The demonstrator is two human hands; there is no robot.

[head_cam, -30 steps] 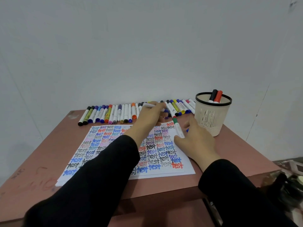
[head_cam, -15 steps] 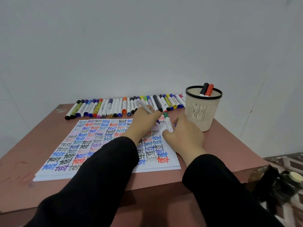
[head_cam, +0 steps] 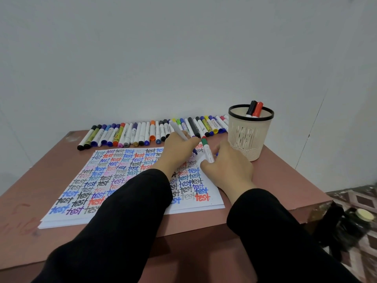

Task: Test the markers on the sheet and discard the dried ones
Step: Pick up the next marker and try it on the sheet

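We note left hand (head_cam: 177, 148) fingers curled round white marker (head_cam: 179, 132), tip at the sheet (head_cam: 122, 174), right hand (head_cam: 229, 167) fingers gripping green-capped marker (head_cam: 208, 153), cup (head_cam: 250, 137) just beside.

Marker row (head_cam: 142, 132) and cup (head_cam: 250, 137) wall the sheet's (head_cam: 106, 180) far edge; table (head_cam: 40, 174) leftward seems passable

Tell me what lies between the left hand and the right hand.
Head view: a green-capped white marker lies between the left hand and the right hand.
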